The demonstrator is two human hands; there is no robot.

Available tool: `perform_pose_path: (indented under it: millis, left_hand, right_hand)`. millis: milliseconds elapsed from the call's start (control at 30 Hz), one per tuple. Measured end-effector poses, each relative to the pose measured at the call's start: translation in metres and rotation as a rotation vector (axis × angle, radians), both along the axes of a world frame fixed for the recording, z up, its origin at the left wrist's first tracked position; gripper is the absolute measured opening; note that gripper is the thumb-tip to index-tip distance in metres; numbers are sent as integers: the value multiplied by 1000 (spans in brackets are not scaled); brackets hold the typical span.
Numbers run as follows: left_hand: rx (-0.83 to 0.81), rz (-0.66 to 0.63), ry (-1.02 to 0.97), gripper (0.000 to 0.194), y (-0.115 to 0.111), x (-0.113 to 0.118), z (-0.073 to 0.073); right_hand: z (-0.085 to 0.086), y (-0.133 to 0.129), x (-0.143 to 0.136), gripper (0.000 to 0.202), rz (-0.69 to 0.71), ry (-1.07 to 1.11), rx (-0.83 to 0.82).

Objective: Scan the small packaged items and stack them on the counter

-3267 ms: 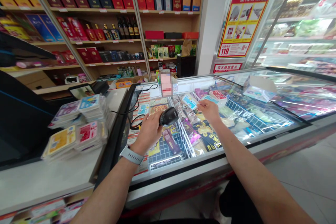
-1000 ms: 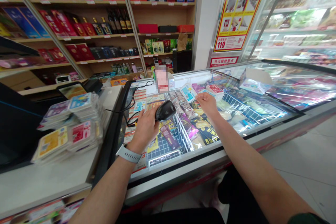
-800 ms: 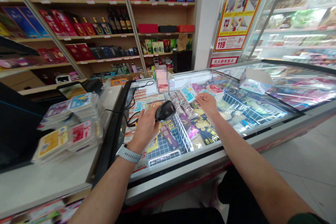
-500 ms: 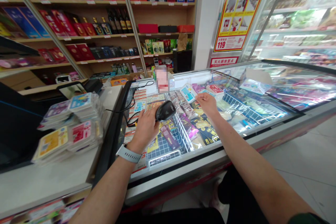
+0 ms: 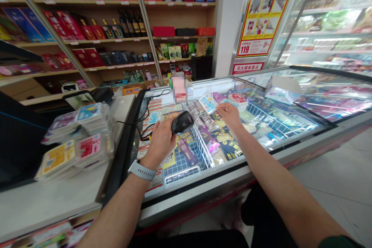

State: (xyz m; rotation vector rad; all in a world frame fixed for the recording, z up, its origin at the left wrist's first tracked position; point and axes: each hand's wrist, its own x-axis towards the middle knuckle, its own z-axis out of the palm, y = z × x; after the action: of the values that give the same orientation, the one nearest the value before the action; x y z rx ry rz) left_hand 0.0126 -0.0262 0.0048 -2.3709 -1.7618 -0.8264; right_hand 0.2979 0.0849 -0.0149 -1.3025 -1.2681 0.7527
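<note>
My left hand [image 5: 162, 138], with a watch on its wrist, is closed around a black barcode scanner [image 5: 183, 123] above the glass top of a freezer [image 5: 165, 211]. The scanner's head points to the right and its handle is hidden in my fingers. To the right, my right hand [image 5: 229, 114] pinches the near corner of a flat pack with a blue and white label [image 5: 208, 103], tilted over the freezer. A pack with a red label [image 5: 237, 99] lies just beyond it on the glass.
Stacked labelled packs [image 5: 59, 157] stand on the white counter [image 5: 72, 197] at left. The scanner's cable [image 5: 145, 113] runs over the freezer's left end. An open carton [image 5: 283, 88] sits on the glass at right. Shelves of boxes and bottles [image 5: 130, 23] line the back.
The scanner in my left hand has shifted very slightly to the left. My right hand and its pack stay almost where they were.
</note>
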Motion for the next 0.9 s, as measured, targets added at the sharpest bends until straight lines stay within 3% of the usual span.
perform_pose_path:
  millis: [900]
  left_hand:
    - [-6, 4, 12, 56, 0, 1, -1]
  right_hand:
    - [2, -2, 0, 32, 3, -30, 2]
